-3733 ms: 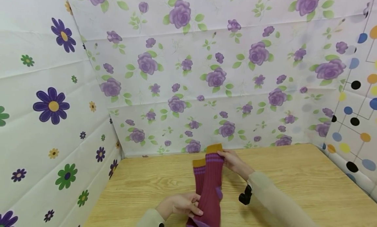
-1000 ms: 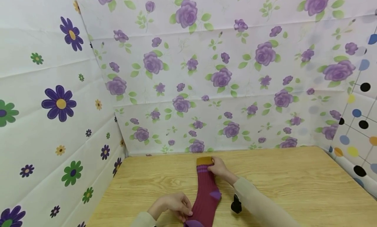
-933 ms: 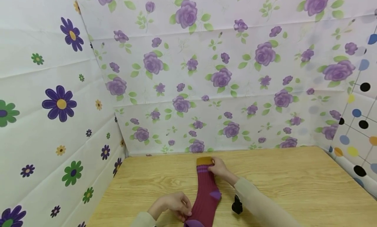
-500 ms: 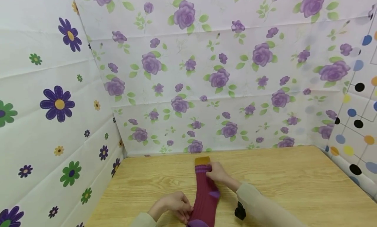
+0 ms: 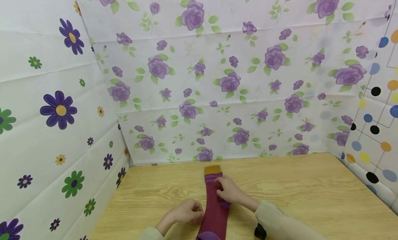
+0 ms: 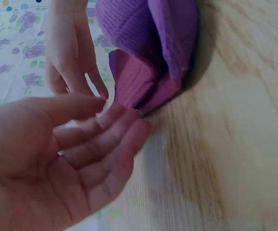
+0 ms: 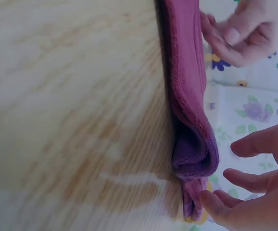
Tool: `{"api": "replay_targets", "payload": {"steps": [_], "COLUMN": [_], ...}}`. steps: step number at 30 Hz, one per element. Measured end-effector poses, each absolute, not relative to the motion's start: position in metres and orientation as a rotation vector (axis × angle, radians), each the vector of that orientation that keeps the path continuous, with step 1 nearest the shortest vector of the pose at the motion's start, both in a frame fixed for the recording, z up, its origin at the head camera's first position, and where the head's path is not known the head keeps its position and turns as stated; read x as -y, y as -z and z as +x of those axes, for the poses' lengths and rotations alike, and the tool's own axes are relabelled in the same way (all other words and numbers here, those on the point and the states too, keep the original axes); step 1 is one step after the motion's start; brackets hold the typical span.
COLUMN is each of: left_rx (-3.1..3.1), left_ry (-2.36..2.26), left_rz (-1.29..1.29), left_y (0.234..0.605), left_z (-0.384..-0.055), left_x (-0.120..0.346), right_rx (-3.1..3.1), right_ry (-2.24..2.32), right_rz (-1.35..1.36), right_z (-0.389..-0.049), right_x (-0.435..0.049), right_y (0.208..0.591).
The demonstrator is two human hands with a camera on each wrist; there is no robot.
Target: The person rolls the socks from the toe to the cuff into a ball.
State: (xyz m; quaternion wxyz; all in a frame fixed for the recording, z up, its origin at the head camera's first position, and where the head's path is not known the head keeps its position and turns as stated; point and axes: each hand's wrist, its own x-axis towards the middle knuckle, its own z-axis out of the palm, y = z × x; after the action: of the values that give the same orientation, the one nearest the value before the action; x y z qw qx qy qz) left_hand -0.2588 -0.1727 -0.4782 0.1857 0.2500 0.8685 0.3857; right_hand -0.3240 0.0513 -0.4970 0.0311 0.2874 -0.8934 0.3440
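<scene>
A pair of maroon ribbed socks (image 5: 214, 217), with mustard cuffs and purple heels and toes, lies stacked lengthwise on the table. In the left wrist view the purple toe ends (image 6: 172, 33) show as separate layers. My left hand (image 5: 186, 212) is at the left edge of the socks, its fingers loosely bent with nothing between them; whether the fingertips touch the fabric is unclear. Over the right side of the leg, above the heel, is my right hand (image 5: 231, 191). Its fingers (image 7: 247, 180) are spread beside the purple heel (image 7: 196, 154) in the right wrist view, gripping nothing.
The wooden table (image 5: 289, 184) extends to both sides of the socks. A floral sheet (image 5: 199, 77) hangs behind its far edge, with patterned sheets at left and right. A black device (image 5: 260, 231) sits at the right wrist.
Earlier my right hand lifted the upper sock by its cuff, with the lower one showing beside it. Now the socks lie aligned; my right hand has slid from cuff towards heel and both hands have let go.
</scene>
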Motion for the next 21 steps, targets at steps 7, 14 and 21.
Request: {"api": "replay_targets", "payload": {"steps": [7,14,21], "left_rx": [-2.52,-2.516,-2.337], "left_ry": [-1.101,-1.099,-1.133], "left_rz": [0.856,0.983,1.096], "left_y": [0.482,0.484,0.481], "left_z": [-0.262,-0.259,-0.251], "left_x": [0.169,0.167,0.166], "right_rx": [2.746,2.728,2.687], "right_ry": [-0.752,-0.362,-0.189], "right_rz": [1.005,1.136,1.2], "right_z": [-0.313,-0.3,-0.289], "right_x": [-0.056,-0.059,-0.062], "right_y": [0.496,0.49,0.488]}}
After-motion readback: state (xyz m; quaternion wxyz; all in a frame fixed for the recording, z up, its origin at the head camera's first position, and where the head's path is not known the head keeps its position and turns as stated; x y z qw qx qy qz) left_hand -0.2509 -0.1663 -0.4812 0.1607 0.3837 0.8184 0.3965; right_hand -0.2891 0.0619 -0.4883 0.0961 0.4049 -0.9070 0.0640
